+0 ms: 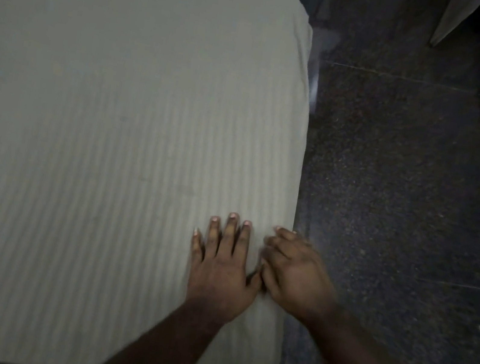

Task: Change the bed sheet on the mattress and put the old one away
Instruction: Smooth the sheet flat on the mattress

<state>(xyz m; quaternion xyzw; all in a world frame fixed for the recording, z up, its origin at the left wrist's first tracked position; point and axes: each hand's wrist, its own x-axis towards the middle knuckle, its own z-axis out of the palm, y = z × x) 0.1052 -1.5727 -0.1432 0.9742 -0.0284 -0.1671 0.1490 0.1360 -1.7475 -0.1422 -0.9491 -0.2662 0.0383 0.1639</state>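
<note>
Both hands: I am working at the mattress's right edge, near its front corner.
Left hand (219, 269): lying flat with fingers straight, pressing the striped sheet (118, 142) onto the mattress top, just inside that edge.
Right hand (291, 273): blurred, touching the left one, fingers bending over the edge; whether they are pinching cloth I cannot tell.
Sheet: covering the mattress top and hanging down its right side, above the dark floor (405, 193).
Risk one: pulling sideways while my left palm is lifting could be dragging the stripes crooked.
Risk two: the far right corner is looking loosely bunched, so tugging here could be popping it free.
Old sheet: not showing anywhere beside the mattress.
</note>
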